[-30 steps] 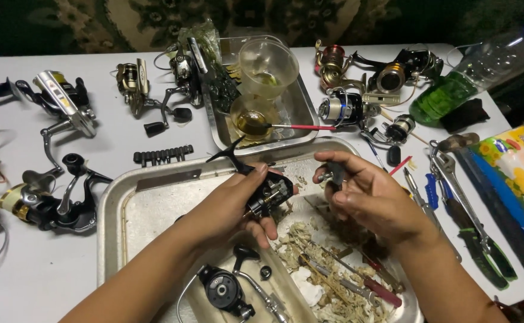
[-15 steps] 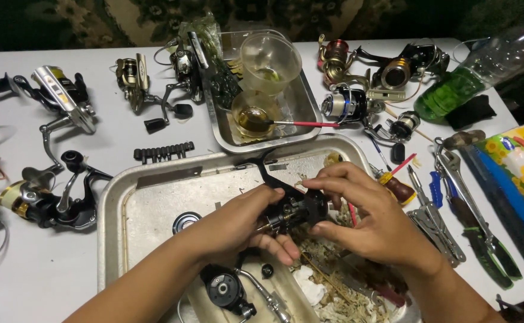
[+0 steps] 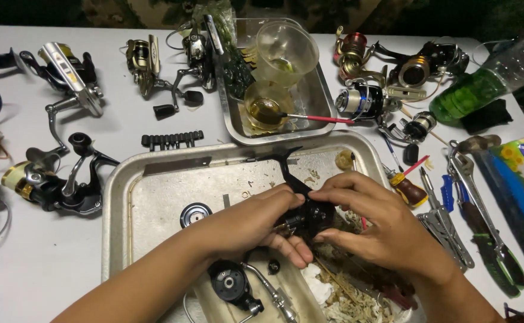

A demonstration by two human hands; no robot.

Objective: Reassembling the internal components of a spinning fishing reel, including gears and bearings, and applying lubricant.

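Together both hands — left hand [image 3: 262,224], right hand [image 3: 375,230] — curl closed around a black reel body [image 3: 310,212] over the tray [image 3: 154,197].

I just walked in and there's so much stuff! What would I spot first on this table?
Right in the middle, the left hand and the right hand grip a black fishing reel body over a big metal tray. Behind it, a smaller tray holds a clear plastic cup, with more reels scattered around.

Single head view; looks steeply down, close over metal tray [image 3: 154,197].
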